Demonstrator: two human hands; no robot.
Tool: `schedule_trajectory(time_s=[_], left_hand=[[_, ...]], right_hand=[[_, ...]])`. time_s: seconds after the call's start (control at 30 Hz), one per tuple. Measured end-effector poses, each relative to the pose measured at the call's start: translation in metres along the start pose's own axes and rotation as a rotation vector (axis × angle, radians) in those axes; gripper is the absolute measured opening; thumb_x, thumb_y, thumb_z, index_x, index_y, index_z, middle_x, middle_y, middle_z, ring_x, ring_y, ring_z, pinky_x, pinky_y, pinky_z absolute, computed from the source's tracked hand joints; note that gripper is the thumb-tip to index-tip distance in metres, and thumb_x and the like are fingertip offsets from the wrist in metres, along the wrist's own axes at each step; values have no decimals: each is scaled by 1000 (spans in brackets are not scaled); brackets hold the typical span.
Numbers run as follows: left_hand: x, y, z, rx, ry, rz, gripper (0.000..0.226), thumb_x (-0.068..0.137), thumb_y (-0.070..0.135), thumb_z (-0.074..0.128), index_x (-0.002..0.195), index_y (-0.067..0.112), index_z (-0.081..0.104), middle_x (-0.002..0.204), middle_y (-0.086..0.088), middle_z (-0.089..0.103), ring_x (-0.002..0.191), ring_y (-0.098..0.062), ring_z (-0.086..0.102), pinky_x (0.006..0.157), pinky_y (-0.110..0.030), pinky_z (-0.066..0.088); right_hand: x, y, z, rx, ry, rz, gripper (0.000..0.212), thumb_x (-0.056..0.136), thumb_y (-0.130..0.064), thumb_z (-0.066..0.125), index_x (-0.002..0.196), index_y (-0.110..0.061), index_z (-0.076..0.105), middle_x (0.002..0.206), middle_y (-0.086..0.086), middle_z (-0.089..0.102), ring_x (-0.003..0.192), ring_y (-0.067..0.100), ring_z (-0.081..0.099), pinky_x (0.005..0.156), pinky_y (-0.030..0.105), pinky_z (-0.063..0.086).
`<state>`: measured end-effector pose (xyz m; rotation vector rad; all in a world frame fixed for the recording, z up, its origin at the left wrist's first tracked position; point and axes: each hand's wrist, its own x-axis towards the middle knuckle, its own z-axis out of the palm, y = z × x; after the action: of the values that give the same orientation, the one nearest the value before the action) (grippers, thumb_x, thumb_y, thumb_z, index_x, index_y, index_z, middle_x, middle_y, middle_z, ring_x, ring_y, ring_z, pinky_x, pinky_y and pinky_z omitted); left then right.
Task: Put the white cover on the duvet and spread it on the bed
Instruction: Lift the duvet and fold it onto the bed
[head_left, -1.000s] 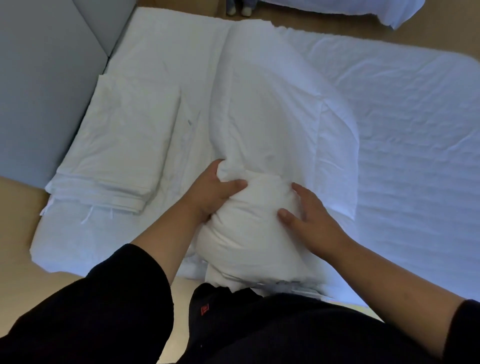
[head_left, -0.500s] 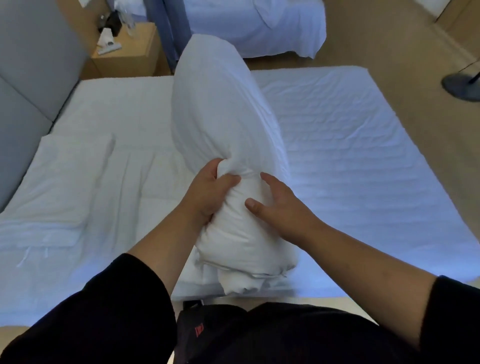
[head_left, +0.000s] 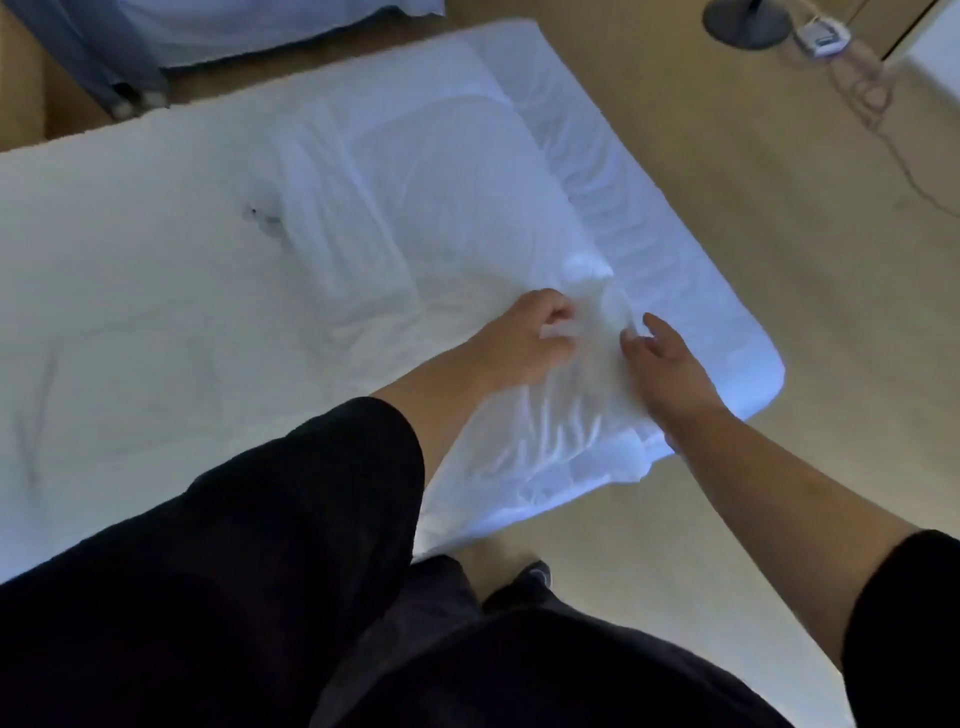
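Fingers of the left hand (head_left: 524, 338) are curled and pinch a fold of the white duvet (head_left: 457, 208), which lies flopped across the bed (head_left: 130, 291) near its foot corner, one bunched end under both hands; the right hand (head_left: 662, 364) has its fingers spread and only lightly bent, the tips resting at the bunched cloth rather than closed on it. Whether the cover is already drawn over this end cannot be told, white lying on white. To do this step well, I judge the left hand should keep its pinch on the corner while the right finds the matching edge, then both draw the cloth flat toward the bed's edge, not lifting it, so the filling does not bunch again. Against the frame half a second earlier, the bundle, then held upright in the air in front of the person, is now down on the mattress and stretched out away from the hands; the right hand has loosened from the bundle, and the view has swung toward the foot of the bed and the floor (head_left: 779, 218)
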<state>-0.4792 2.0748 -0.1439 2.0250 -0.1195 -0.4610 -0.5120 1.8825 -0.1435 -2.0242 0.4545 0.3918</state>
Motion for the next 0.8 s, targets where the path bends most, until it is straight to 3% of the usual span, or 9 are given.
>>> schedule_trajectory(time_s=[0.07,0.13,0.27,0.43,0.57,0.7,0.8], left_hand=[[10,-21,18,126,-64,-18,36,93,27,65,127,22,55,134,6,49,122,-3,47,98,-20,35],[0,-44,26,139,-87,-104,38,94,29,65,130,25,54,139,7,47,127,-6,45,99,-20,33],[-30,-83,26,150,-78,-281,40,93,30,64,131,26,53,140,6,47,128,-12,47,102,-25,37],[-40,-97,15,95,-16,-365,38,94,32,63,131,28,53,132,10,46,116,-4,44,94,-24,34],[-36,-112,5,66,85,-420,43,92,34,64,133,26,51,139,5,44,127,-12,46,101,-31,40],[-26,-139,-14,195,260,-541,64,89,34,68,143,13,42,147,-10,40,131,-28,45,107,-38,38],[-8,-165,-27,111,323,-687,90,81,44,76,151,9,29,151,-15,36,134,-34,44,108,-43,39]], right_hand=[[7,33,-19,-114,24,88,63,98,-53,50,154,-34,29,151,-3,46,136,19,47,111,38,38],[6,60,-23,-160,-39,118,67,97,-51,53,156,-36,24,157,-2,39,141,18,42,112,40,38],[-4,84,-14,-191,-163,128,71,97,-46,57,157,-35,20,160,0,33,143,20,38,113,42,36],[-4,88,-3,-335,-253,74,73,96,-42,60,158,-34,21,161,2,31,144,22,36,111,40,35],[5,85,3,-400,-238,60,76,94,-40,64,158,-30,22,160,3,31,143,23,37,111,39,35],[23,81,17,-474,-188,78,81,91,-42,67,157,-24,24,159,5,31,144,26,34,116,43,33],[48,77,33,-571,-129,75,87,87,-47,69,156,-21,23,159,6,31,144,29,32,116,47,33]])
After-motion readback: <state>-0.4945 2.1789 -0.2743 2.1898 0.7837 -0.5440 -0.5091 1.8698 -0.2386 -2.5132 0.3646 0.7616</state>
